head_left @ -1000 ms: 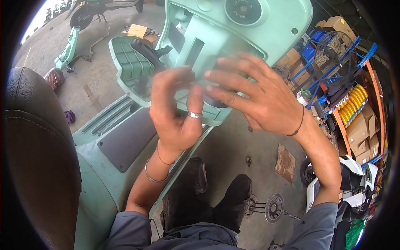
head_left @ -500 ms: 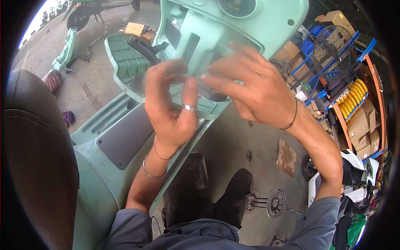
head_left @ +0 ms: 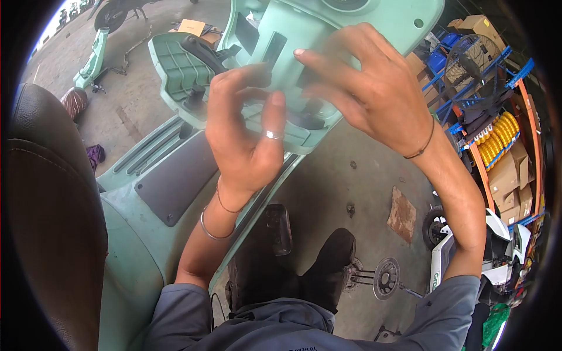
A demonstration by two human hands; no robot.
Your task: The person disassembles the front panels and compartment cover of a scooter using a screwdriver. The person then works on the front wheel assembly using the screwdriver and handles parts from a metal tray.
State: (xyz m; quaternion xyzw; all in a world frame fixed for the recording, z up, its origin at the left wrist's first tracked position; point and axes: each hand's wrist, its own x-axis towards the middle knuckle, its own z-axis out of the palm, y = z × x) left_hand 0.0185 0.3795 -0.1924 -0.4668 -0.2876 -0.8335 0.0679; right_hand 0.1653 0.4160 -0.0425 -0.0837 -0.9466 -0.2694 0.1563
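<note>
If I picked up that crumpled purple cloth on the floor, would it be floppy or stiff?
The purple cloth would probably be floppy, because it lies in soft, crumpled folds. It looks small beside the green scooter, so it is likely light. With that loose, bunched shape, it would more likely slide or drag than roll if pushed.

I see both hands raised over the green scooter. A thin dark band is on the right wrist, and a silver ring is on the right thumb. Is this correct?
Not quite: the head view shows the silver ring on the left thumb. Both hands are raised over the green scooter, and a thin dark band is on the right wrist.
</note>
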